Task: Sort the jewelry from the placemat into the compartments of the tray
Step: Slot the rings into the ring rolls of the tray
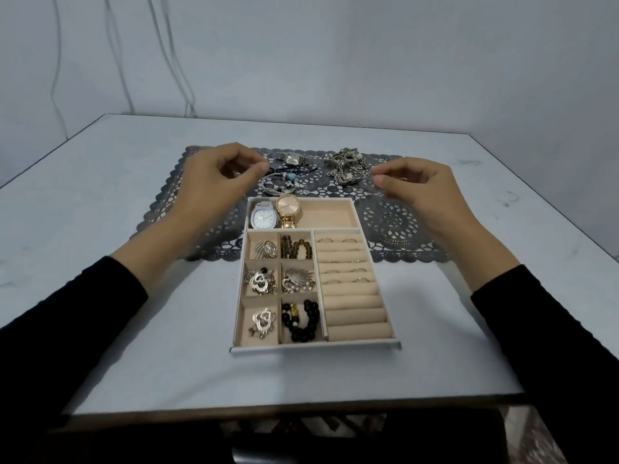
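A beige jewelry tray (338, 343) sits in front of me, its far end on the dark lace placemat (395, 226). Its top compartment holds a white watch (264, 218) and a gold watch (288, 209). The small compartments hold brooches and bead bracelets, and the ring rolls (348, 262) hold several rings. On the placemat lie a silver watch (294, 159), a charm bangle (284, 182), a dark cord bracelet (294, 169) and a tangled pile of chains (348, 167). My left hand (217, 185) pinches the cord's left end. My right hand (418, 192) pinches a thin chain at the pile's right edge.
The white table (134, 329) extends around the tray, with its front edge close to me. A pale wall with hanging cables (181, 61) stands behind the table. Both my sleeves are black.
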Motion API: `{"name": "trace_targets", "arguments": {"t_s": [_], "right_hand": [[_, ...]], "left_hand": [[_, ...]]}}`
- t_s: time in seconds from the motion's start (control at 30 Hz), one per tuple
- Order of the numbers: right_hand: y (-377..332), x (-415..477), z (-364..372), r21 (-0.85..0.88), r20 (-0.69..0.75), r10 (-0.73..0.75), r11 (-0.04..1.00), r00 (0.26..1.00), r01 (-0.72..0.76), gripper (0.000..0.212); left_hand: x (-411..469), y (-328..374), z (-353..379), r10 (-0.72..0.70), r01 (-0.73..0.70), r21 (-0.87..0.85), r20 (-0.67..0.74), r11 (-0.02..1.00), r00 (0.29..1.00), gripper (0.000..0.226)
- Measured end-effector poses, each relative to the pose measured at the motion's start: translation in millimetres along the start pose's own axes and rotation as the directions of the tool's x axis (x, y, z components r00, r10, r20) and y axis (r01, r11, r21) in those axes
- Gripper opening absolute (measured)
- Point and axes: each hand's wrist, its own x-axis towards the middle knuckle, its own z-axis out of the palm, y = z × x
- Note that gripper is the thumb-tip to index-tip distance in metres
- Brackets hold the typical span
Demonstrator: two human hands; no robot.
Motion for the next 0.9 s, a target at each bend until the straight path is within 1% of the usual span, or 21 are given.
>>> {"name": "trace_targets", "arguments": {"t_s": [0.1, 0.17, 0.3, 0.43, 0.53, 0.7, 0.9], "right_hand": [[-11, -21, 4, 0.007, 0.051, -0.039, 0.999, 0.998, 0.038, 0.019], [-16, -35, 6, 0.003, 0.090, -0.054, 0.999, 0.995, 0.054, 0.017], [-25, -60, 8, -0.010, 0.211, -0.019, 1.000, 0.977, 0.022, 0.013], [-29, -75, 6, -0.087, 0.389, -0.017, 0.995, 0.921, 0.055, 0.013], [-28, -81, 4, -0.165, 0.475, -0.012, 0.981, 0.880, 0.102, 0.014], [-29, -84, 4, -0.280, 0.543, 0.021, 0.947, 0.839, 0.158, 0.012], [-36, -83, 2, -0.378, 0.596, -0.013, 0.877, 0.803, 0.295, 0.013]], "left_hand": [[-16, 14, 5, 0.050, -0.049, -0.040, 0.026, 0.998, 0.998, 0.013], [-25, 21, 7, 0.082, -0.079, -0.057, 0.046, 0.995, 0.996, 0.011], [-44, 35, 12, 0.102, -0.097, -0.055, 0.100, 0.994, 0.990, 0.009], [-58, 41, 18, 0.134, -0.125, -0.080, 0.120, 0.989, 0.984, 0.009], [-65, 46, 23, 0.160, -0.150, -0.092, 0.125, 0.984, 0.979, 0.007], [-72, 52, 26, 0.191, -0.182, -0.072, 0.138, 0.981, 0.972, 0.007], [-75, 50, 29, 0.180, -0.173, -0.058, 0.157, 0.983, 0.971, 0.004]]}}
